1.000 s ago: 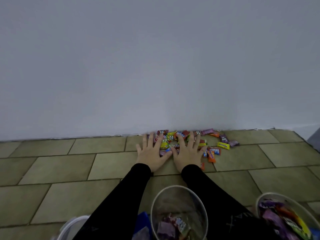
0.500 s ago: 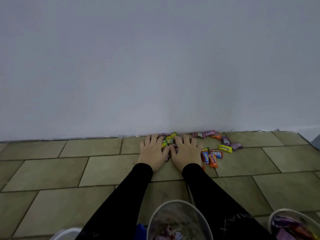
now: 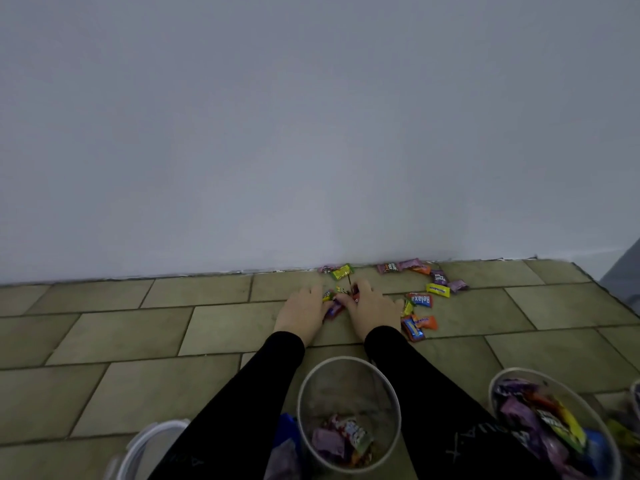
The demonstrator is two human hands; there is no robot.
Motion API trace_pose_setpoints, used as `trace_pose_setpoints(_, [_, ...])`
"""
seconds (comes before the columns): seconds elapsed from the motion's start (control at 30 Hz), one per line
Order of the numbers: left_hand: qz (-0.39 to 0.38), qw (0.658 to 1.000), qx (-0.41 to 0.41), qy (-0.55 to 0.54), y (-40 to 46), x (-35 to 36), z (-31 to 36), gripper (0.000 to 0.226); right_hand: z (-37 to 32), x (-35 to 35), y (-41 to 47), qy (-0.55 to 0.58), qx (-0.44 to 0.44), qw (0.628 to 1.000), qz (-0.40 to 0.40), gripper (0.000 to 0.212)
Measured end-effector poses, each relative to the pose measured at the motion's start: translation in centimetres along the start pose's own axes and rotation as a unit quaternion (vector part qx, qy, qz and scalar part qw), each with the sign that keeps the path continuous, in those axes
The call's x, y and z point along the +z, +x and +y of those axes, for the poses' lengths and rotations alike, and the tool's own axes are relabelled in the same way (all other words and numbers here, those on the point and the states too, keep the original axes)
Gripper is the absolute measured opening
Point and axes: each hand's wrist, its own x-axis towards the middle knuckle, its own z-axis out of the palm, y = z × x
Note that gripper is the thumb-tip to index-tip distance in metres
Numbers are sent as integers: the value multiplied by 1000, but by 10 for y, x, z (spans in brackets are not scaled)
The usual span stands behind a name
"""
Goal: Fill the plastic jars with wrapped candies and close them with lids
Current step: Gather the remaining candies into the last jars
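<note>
Item: left hand and right hand, fingers curled, cupping a cluster of colourful wrapped candies on the tiled floor by the far wall.
Destination: near, nearly empty clear plastic jar.
Handling: press palms together underneath before lifting; stragglers lie right.

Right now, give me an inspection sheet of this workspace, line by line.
Surface: tiled floor meeting a plain wall.
Job's things: loose candies by the wall; middle jar open, a few candies at its bottom; right jar open, nearly full; a white lid at bottom left.
Clutter: nothing seen.
Hands: left hand and right hand curl around a bunch of candies between them.
Cables: nothing seen.
Surroundings: a grey shape at far right, cannot tell what.
</note>
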Motion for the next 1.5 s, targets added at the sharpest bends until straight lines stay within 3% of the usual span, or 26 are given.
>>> trace_pose_setpoints(0.2, [16, 987, -45, -156, -19, -19, -3, 34, -6, -18, -12, 37, 23, 998, 51, 46])
trace_pose_setpoints(0.47, [87, 960, -29, -264, -47, -65, 16, 16, -10, -51, -30, 148, -15, 984, 102, 37])
trace_pose_setpoints(0.67, [124, 939, -42, -319, -66, -91, 25, 19, -22, -90, -45, 293, -29, 946, 133, 34])
trace_pose_setpoints(0.93, [208, 879, -20, -428, -103, -130, 45, 16, -42, -138, -85, 464, -56, 871, 151, 24])
trace_pose_setpoints(1.27, [289, 807, -8, -514, -166, -137, 85, 19, -36, -148, -145, 546, -115, 816, 150, 17])
trace_pose_setpoints(1.5, [309, 800, -30, -514, -182, -120, 88, 17, -38, -139, -165, 536, -146, 821, 130, 12])
